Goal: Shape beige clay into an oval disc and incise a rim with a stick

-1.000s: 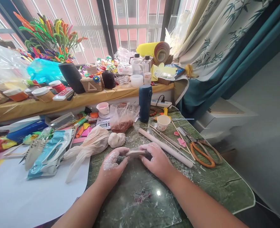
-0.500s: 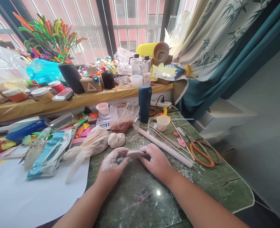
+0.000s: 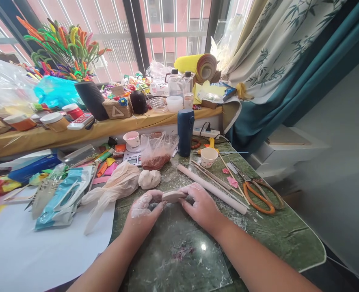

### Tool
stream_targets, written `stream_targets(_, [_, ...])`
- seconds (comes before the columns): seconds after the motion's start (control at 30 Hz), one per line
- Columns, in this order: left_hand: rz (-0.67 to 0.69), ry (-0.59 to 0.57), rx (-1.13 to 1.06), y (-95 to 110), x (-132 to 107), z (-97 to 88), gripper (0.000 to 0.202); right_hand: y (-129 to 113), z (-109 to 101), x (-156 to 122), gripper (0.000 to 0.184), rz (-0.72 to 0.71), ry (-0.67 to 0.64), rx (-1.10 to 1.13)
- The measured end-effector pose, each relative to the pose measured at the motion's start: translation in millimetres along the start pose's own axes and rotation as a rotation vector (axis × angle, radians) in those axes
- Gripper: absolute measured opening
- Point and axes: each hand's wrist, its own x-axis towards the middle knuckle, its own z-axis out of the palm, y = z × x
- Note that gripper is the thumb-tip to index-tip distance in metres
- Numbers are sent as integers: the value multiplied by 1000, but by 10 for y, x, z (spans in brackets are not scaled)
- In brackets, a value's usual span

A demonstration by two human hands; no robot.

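Observation:
A small flattened piece of greyish clay (image 3: pixel 173 197) is held between my two hands, above the far end of a clear sheet (image 3: pixel 182 239). My left hand (image 3: pixel 144 206), coated in white powder, pinches its left end between thumb and fingers. At the right end, my right hand (image 3: pixel 200 202) grips it the same way. Just beyond my left hand lies a lump of white clay (image 3: pixel 149 179), beside a crumpled plastic bag (image 3: pixel 118 182). A pale rolling pin (image 3: pixel 211 188) slants past my right hand.
Orange-handled scissors (image 3: pixel 258 196), thin sticks (image 3: pixel 219 182) and a paper cup (image 3: pixel 209 157) are on the right. A dark blue bottle (image 3: pixel 185 134) stands at the back near a bag of reddish-brown material (image 3: pixel 158 156). White paper (image 3: pixel 60 247) and packets (image 3: pixel 63 198) cover the left side.
The clay piece has turned slightly in my fingers, and more of its surface shows. My right fingers have shifted a little; both hands stay in nearly the same place.

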Motion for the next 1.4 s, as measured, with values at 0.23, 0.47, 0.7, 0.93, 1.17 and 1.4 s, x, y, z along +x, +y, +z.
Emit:
stream_targets(0.23, [11,-4,57,29,-16,-17,17,4,20,-10,18,5,-2,-19])
stream_targets(0.47, [29,4,144,57,-21,-15,18,-21,-12,7,18,34,-36,-8])
stream_targets(0.7, [135,66,203,89,-50,-35,21,-3,1,8,5,-64,-68,-74])
stream_targets(0.93, [217,17,219,113,-79,-32,22,-15,44,-8,9,-65,-90,-104])
stream_targets(1.17, [77,-65,191,40,-5,-17,37,-56,-9,-7,3,46,-80,26])
stream_targets(1.4, [36,-170,221,56,34,-15,17,-66,-45,-16,19,113,52,191])
